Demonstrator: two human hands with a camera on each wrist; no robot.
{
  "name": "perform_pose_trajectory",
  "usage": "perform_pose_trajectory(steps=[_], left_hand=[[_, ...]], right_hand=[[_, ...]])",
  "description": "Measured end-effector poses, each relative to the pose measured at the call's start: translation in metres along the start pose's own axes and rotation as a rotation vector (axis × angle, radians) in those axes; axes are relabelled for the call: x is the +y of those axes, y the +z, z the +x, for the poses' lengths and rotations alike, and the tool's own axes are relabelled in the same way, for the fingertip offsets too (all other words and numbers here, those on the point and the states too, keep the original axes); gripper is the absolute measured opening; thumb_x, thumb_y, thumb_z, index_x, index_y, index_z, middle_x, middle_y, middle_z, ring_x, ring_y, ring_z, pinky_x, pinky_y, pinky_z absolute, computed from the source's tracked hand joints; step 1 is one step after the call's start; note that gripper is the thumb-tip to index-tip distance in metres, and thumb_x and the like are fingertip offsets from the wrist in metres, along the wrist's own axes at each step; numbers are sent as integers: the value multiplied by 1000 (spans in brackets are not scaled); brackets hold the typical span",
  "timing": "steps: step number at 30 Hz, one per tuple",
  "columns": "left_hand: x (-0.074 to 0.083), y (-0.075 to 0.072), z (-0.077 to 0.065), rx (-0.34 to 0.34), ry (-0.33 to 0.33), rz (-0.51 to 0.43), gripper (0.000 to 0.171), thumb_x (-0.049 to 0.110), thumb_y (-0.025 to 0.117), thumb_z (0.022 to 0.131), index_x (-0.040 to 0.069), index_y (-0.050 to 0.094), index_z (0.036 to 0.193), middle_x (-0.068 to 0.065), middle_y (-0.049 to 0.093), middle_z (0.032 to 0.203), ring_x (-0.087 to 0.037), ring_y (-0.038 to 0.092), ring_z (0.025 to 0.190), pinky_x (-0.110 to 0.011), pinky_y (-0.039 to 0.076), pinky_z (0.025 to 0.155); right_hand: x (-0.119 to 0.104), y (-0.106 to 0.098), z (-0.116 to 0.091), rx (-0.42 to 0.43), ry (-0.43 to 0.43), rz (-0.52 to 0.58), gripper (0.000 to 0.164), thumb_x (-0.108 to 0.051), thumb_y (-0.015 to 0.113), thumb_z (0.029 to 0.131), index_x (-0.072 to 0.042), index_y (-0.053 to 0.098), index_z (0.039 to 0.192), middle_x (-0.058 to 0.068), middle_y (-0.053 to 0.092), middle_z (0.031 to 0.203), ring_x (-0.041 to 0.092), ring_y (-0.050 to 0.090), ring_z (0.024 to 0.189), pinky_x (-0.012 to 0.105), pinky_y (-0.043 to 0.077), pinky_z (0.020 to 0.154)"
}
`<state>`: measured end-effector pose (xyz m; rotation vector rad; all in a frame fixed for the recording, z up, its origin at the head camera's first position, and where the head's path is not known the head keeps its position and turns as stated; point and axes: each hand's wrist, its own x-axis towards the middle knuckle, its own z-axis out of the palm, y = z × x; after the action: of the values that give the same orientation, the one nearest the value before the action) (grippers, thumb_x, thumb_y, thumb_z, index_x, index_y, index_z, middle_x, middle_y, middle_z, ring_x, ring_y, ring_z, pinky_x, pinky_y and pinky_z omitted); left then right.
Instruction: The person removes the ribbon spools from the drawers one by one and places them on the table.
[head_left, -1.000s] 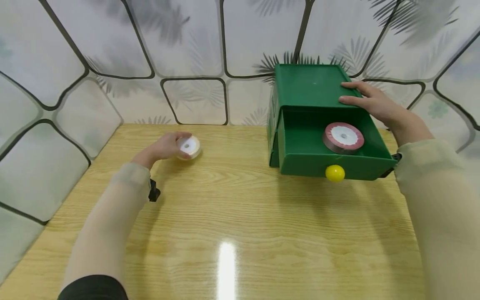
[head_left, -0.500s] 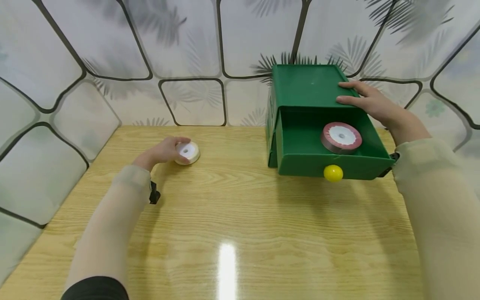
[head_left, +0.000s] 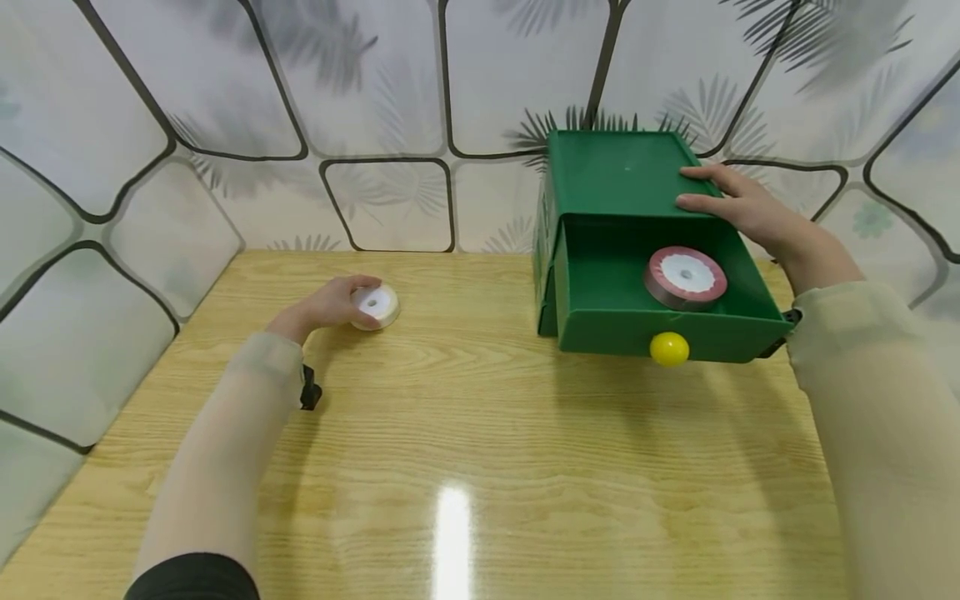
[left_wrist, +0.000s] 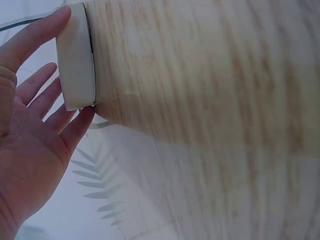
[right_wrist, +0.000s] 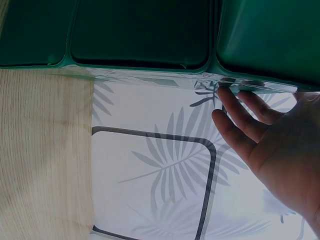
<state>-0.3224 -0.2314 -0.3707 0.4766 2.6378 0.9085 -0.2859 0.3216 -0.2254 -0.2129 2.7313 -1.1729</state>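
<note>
My left hand (head_left: 327,306) holds a cream-white roll of ribbon (head_left: 382,307) at the back left of the table. In the left wrist view the roll (left_wrist: 76,60) lies flat against the wood, between the thumb and the fingers. My right hand (head_left: 753,208) rests on the upper right edge of a green drawer box (head_left: 622,171), fingers extended. Its other fingers (right_wrist: 235,132) reach down the box's side in the right wrist view. The box's drawer (head_left: 607,279) is pulled out, with a pink roll of ribbon (head_left: 686,277) lying in it.
A yellow knob (head_left: 669,348) sticks out from the drawer front. Behind the wooden table (head_left: 450,400) hangs a pale patterned backdrop (head_left: 390,204), which also runs down the left side. The box stands close to it.
The left hand and the white roll have come down slightly and toward me, and then stay put. The right hand, the box and the pink roll keep their places.
</note>
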Motion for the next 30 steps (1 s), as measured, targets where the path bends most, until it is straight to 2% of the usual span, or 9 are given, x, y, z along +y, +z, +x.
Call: perform_pose_trajectory(steps=[4,8,11,16,20,23,27,30], left_hand=[[0,0,-2,0,-15,-27,82,15,79,82,-1,34,148,-29,33,148,-40,38,125,-50,33,98],[1,-2,-6,27,-7,-43,84,19,78,83,2,32,150,-28,27,152,-44,28,136,-55,31,102],[6,-2,-9,90,35,-49,82,23,77,85,4,32,151,-26,26,153,-44,23,139,-59,27,106],[26,-1,-17,242,110,-145,74,30,75,87,8,39,148,-21,34,150,-38,29,138,-57,24,108],[52,4,-24,354,215,-256,62,28,72,90,8,46,143,-14,43,145,-30,37,133,-53,28,108],[77,9,-30,421,322,-329,52,19,70,91,4,51,138,-14,50,139,-28,43,128,-51,31,106],[106,17,-32,464,470,-405,43,6,68,91,0,55,131,-15,56,131,-26,49,122,-49,35,104],[127,22,-31,464,562,-435,39,2,67,90,-2,57,128,-14,58,126,-23,52,118,-46,37,102]], right_hand=[[-1,1,0,-6,6,-3,73,-44,48,99,-19,12,158,9,-9,162,41,-4,144,68,-1,107],[-1,2,-1,-9,14,0,74,-45,48,99,-19,11,158,9,-11,161,41,-5,144,68,-1,107],[-1,2,-2,-8,13,-4,73,-44,47,99,-19,11,158,9,-11,161,41,-5,144,68,-1,107],[-1,1,-2,-4,10,-9,74,-45,47,99,-19,11,158,9,-12,161,41,-6,144,69,-1,106],[-1,1,-2,0,1,1,73,-44,48,99,-18,11,158,9,-11,161,41,-6,144,68,0,107],[0,1,-1,3,-7,5,73,-43,48,100,-18,12,158,10,-10,161,41,-5,144,68,0,107],[0,0,-1,3,-7,9,72,-42,48,100,-18,12,158,10,-10,161,41,-4,144,68,1,107],[0,0,0,1,-8,11,72,-42,48,99,-18,12,158,10,-10,161,42,-3,144,68,1,107]])
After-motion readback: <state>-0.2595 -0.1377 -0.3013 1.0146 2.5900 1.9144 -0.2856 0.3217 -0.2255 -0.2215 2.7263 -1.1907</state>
